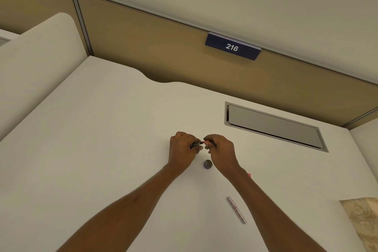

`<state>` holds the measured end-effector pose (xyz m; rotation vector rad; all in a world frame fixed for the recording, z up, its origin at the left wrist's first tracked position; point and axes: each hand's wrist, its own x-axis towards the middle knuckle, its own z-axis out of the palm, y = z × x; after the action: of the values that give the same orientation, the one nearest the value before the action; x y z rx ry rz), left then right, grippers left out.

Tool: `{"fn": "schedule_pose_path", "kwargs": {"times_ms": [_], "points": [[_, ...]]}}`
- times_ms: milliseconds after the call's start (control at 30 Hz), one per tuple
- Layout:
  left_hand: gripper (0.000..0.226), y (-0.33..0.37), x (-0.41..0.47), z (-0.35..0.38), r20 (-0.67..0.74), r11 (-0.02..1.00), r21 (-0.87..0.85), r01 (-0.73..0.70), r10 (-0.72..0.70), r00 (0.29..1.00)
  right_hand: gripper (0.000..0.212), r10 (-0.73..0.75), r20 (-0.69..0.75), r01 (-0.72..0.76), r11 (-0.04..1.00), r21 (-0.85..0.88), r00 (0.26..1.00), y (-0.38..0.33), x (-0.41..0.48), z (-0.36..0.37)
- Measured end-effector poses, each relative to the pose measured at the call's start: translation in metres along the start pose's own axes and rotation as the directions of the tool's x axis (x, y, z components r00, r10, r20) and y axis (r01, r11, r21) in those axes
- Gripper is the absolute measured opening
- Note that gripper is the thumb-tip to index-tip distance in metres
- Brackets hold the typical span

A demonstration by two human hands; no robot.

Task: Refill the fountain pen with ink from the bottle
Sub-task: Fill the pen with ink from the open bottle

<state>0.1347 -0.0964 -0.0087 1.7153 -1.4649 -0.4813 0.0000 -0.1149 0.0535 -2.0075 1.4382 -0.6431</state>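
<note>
A: While we hold the pen (198, 144) level over the white desk (106, 133), our left hand (182, 148) grips the dark barrel and our right hand (222, 150) pinches the pink end; the long axis runs left-right.

B: Agreed. We see the small, round, glassy ink bottle (207, 164) on the desk just under and between both hands. We'd guess the slim metallic tube (236, 209) lying nearer our right arm is a pen part.

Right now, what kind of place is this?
Probably an office cubicle: a white desk against tan partition panels, a numbered plate reading 216, and a cable hatch set into the desktop.
</note>
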Motion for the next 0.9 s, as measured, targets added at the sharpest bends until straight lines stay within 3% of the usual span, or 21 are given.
{"fn": "schedule_pose_path", "kwargs": {"times_ms": [400,567,700,900], "points": [[0.006,-0.005,0.000,0.002,-0.011,0.998,-0.060,0.001,-0.001,1.000,0.015,0.006,-0.094,0.003,0.996,0.091,0.996,0.001,0.000,0.001],[0.007,0.001,-0.002,0.004,-0.018,0.994,-0.101,0.031,-0.033,0.999,0.011,-0.105,-0.037,0.103,0.993,-0.060,0.994,0.007,0.001,-0.002],[0.012,0.006,-0.005,0.005,-0.033,0.980,-0.164,0.110,-0.117,0.993,0.012,-0.099,0.023,0.101,0.987,-0.123,0.995,0.008,0.001,-0.004],[0.009,0.007,-0.008,0.003,-0.041,0.980,-0.160,0.117,-0.125,0.991,0.015,-0.109,0.126,0.139,0.956,-0.260,0.986,0.008,-0.003,-0.005]]}}
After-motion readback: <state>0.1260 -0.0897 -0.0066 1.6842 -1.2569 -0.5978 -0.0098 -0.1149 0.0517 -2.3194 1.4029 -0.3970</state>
